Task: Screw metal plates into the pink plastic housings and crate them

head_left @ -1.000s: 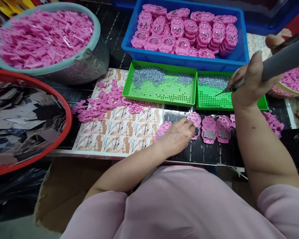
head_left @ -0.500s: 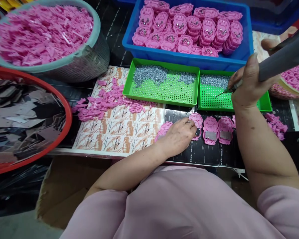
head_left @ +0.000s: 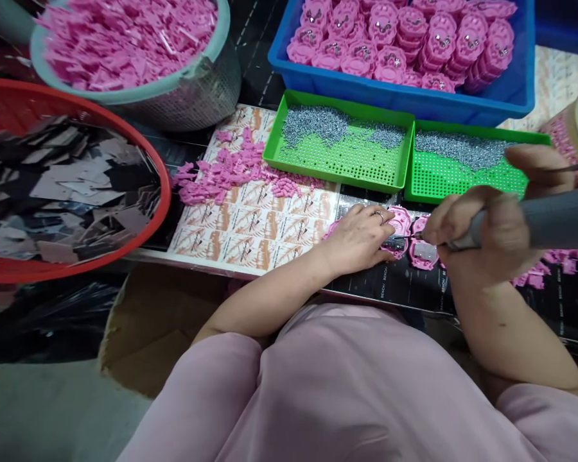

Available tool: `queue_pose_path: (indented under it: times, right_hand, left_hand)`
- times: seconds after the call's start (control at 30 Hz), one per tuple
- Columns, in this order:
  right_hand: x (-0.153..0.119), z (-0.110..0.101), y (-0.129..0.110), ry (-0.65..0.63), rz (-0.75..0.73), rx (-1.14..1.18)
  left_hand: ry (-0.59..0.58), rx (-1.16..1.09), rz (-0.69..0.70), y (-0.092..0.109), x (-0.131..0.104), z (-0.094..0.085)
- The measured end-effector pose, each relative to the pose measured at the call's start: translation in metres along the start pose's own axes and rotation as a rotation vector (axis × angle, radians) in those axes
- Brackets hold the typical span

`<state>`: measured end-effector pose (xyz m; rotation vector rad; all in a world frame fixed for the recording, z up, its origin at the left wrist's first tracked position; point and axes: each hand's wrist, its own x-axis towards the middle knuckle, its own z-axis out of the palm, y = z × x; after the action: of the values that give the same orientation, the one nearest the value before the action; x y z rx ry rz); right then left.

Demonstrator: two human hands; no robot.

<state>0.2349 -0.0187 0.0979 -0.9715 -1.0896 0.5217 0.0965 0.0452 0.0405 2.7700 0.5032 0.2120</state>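
Note:
My left hand (head_left: 359, 239), a ring on one finger, lies over the row of pink parts with its fingertips gripping the edge of a pink plastic casing (head_left: 399, 220). A grey electric screwdriver (head_left: 553, 221) is held in my right hand (head_left: 489, 237), fingers wrapped round its body. Its thin bit reaches left to the dark or shiny plate in the casing; whether a screw sits on the tip is too small to tell. Another pink casing with a silver plate (head_left: 424, 252) lies just right, partly behind my right hand. Part of a further one shows left of my left hand.
Two green perforated trays (head_left: 337, 163) (head_left: 455, 179) hold small screws. Behind them a blue bin (head_left: 399, 96) carries stacked pink casings. At left stand a grey-green basket (head_left: 187, 109) of pink pieces and a red basket (head_left: 161, 186) of flat plates. Loose pink pieces (head_left: 231, 170) lie on the bench.
My right hand has brought the screwdriver from over the right green tray down and left to the casing at my left hand. The view has shifted; my left hand stays on the row.

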Motion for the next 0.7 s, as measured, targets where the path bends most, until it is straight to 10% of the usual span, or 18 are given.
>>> queue_pose_path:
  times: [0.7]
  right_hand:
    - [-0.017,-0.004,0.017,-0.115,0.094,0.014]
  left_hand:
    - [0.004,0.075,-0.007,0.005,0.002,0.001]
